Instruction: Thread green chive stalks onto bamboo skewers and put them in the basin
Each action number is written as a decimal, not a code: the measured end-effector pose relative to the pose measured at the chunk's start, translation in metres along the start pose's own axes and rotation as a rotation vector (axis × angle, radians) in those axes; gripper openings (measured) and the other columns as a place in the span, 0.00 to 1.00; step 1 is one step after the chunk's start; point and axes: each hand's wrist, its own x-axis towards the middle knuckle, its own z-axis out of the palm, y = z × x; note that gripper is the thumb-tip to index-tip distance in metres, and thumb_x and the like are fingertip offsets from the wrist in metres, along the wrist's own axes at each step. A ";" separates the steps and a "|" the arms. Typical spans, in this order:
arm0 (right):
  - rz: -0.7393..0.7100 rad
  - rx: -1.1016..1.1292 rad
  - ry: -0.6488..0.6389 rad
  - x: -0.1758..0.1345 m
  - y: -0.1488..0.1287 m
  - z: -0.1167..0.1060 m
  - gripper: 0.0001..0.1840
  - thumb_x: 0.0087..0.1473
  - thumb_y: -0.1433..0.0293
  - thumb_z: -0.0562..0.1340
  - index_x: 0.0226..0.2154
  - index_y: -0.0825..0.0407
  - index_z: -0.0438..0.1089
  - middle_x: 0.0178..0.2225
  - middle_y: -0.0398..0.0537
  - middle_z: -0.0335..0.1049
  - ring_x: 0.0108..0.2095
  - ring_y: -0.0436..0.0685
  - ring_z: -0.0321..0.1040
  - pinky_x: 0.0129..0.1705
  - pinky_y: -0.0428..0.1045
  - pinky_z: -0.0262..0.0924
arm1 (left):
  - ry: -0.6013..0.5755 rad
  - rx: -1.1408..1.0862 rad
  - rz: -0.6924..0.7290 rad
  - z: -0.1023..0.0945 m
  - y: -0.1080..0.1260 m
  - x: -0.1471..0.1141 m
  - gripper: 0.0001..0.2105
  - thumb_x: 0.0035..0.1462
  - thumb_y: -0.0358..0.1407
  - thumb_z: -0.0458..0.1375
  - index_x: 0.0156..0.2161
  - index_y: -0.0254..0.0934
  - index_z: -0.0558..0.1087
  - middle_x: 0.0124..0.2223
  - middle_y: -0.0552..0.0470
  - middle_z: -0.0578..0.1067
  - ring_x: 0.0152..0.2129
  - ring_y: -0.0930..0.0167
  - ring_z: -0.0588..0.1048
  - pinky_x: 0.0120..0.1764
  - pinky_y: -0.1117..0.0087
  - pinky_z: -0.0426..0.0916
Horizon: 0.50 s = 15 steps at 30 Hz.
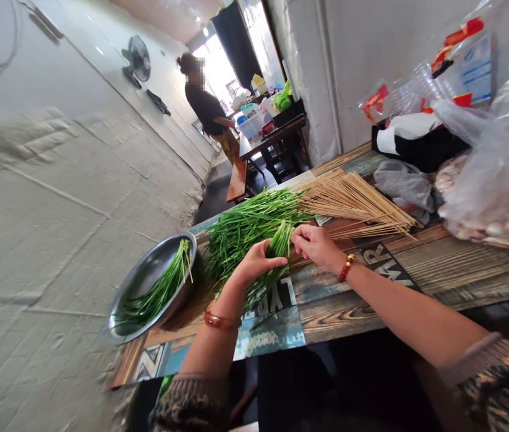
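Skewered greens (pixel 158 288) lie in the bowl (pixel 149 270) at desk's (pixel 340 315) left edge; loose greens (pixel 249 231) remain. Left hand (pixel 254 262) grips a bunch (pixel 280 241); right hand (pixel 316 245) pinches something unclear.

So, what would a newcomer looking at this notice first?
Probably the bright greens heaped mid-table, where the left hand grips a bunch and the right hand is close against its side. Next, the sticks fanned out beyond the right hand, and the metal bowl at the table's left end with another bunch inside.
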 end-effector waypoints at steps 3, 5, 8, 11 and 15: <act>-0.024 0.019 0.001 -0.001 0.001 0.000 0.11 0.54 0.63 0.56 0.25 0.52 0.64 0.19 0.39 0.65 0.14 0.45 0.58 0.17 0.42 0.52 | -0.008 0.039 -0.035 -0.001 0.001 -0.004 0.21 0.38 0.40 0.70 0.37 0.28 0.75 0.32 0.50 0.76 0.28 0.73 0.71 0.35 0.72 0.65; -0.023 0.023 0.013 -0.002 0.002 0.002 0.12 0.55 0.62 0.56 0.25 0.52 0.64 0.19 0.39 0.65 0.14 0.45 0.58 0.17 0.42 0.52 | 0.014 0.114 -0.028 -0.003 0.006 -0.007 0.18 0.41 0.40 0.69 0.36 0.29 0.75 0.32 0.51 0.76 0.27 0.73 0.70 0.34 0.72 0.64; -0.030 0.055 0.031 -0.004 0.001 0.003 0.14 0.55 0.59 0.57 0.26 0.52 0.64 0.19 0.40 0.66 0.15 0.45 0.59 0.18 0.42 0.53 | 0.028 0.190 0.004 -0.005 0.018 -0.012 0.18 0.43 0.39 0.68 0.38 0.29 0.75 0.34 0.49 0.76 0.29 0.72 0.71 0.35 0.72 0.64; -0.029 0.099 0.032 -0.005 0.000 0.004 0.15 0.54 0.57 0.57 0.27 0.52 0.64 0.19 0.40 0.66 0.15 0.45 0.59 0.17 0.42 0.53 | -0.003 0.133 0.031 -0.002 0.028 -0.017 0.20 0.41 0.39 0.69 0.40 0.29 0.75 0.37 0.47 0.77 0.33 0.70 0.72 0.38 0.72 0.64; -0.016 0.156 0.029 -0.005 -0.001 0.003 0.16 0.54 0.57 0.58 0.27 0.53 0.64 0.20 0.41 0.67 0.15 0.45 0.60 0.17 0.41 0.53 | -0.036 0.030 0.001 0.008 0.030 -0.017 0.20 0.41 0.39 0.69 0.39 0.29 0.73 0.34 0.48 0.76 0.28 0.72 0.72 0.34 0.72 0.64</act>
